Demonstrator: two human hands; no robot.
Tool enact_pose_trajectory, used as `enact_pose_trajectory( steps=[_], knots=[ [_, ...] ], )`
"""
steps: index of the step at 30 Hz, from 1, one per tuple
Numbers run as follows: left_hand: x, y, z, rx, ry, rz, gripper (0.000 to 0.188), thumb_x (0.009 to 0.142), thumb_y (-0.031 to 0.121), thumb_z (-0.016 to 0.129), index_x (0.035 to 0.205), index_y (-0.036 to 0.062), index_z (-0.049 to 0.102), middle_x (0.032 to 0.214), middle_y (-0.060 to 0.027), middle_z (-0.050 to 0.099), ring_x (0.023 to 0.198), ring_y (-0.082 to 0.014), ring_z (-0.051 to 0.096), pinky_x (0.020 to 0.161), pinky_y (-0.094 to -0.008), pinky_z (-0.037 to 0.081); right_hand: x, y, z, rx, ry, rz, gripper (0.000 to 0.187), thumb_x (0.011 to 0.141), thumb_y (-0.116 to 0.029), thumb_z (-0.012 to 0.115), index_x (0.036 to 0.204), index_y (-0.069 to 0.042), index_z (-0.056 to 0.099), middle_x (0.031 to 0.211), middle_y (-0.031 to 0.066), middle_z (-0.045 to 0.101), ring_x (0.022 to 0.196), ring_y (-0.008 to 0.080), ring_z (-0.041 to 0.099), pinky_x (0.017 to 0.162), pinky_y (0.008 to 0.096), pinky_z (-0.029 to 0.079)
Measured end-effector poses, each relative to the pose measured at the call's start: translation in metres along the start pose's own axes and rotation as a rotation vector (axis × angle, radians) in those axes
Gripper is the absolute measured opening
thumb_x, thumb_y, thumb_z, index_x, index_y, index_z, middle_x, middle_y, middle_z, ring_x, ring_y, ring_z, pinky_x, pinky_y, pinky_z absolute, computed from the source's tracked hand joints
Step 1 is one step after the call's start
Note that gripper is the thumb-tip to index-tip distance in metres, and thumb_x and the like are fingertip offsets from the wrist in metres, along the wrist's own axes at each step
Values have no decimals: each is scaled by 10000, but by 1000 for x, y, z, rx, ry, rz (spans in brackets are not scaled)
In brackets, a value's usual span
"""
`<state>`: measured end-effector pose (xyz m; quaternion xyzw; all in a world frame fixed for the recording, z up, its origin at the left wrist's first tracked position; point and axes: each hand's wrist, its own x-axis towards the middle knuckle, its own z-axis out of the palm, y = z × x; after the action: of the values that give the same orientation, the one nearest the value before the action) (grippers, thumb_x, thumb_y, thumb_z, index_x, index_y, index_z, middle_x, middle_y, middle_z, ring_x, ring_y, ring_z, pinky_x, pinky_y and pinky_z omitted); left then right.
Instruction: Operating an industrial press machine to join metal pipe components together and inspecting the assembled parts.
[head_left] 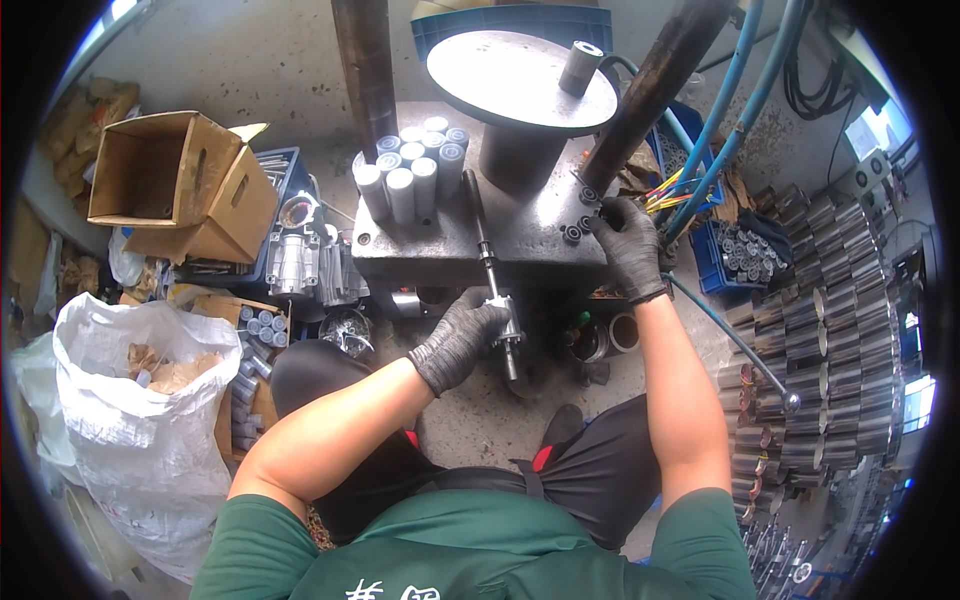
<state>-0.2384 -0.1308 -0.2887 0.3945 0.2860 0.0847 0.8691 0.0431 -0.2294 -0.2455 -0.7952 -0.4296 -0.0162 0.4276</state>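
Note:
My left hand [462, 338], in a dark grey glove, is closed round a metal shaft [512, 358] with a silvery thicker middle, held in front of the press table's edge. The shaft lines up with a dark rod [475, 205] lying over the table; I cannot tell whether they are one piece. My right hand [630, 245], gloved alike, reaches the table's right side with its fingertips drawn together beside several small round bearings [572, 235]. Whatever those fingers hold is hidden. Several grey cylinders [424, 180] stand upright at the table's left.
A round metal plate [515, 85] on a thick post carries one short cylinder [580, 68]. Two steel columns [362, 70] rise from the table. Cardboard boxes [160, 170] and a white sack [140, 430] are at left. Stacked metal tubes [830, 330] and a blue bin [735, 280] stand right.

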Motion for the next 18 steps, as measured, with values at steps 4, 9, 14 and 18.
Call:
enact_pose_trajectory(
  steps=[4,9,14,18],
  knots=[
    [4,1,-2,60,-85,8,546,957,125,708,1440,26,474,1108,-81,639,938,-223,710,937,-454,632,-13,-21,-1,8,-8,-15,381,834,-174,836,1143,27,744,969,144,731,897,235,700,838,370,558],
    [9,-3,-7,110,-143,-6,561,952,151,755,1433,49,486,1096,-61,631,937,-210,704,902,-402,633,-29,-33,-5,138,-84,10,431,854,-170,822,1210,51,719,1042,137,752,901,196,687,860,349,558],
    [6,-16,-8,298,-86,110,579,912,94,796,1406,66,496,1077,-45,615,961,-171,679,881,-362,620,-43,-33,-15,330,-159,183,427,865,-139,806,1230,55,702,1046,120,753,898,176,691,835,316,565],
    [-6,-25,-2,516,-111,342,602,893,37,804,1401,88,487,1049,-12,572,993,-115,586,930,-295,545,-55,-29,-31,601,-279,403,434,863,-99,796,1258,41,684,1042,105,746,893,143,699,801,280,573]
  ],
)
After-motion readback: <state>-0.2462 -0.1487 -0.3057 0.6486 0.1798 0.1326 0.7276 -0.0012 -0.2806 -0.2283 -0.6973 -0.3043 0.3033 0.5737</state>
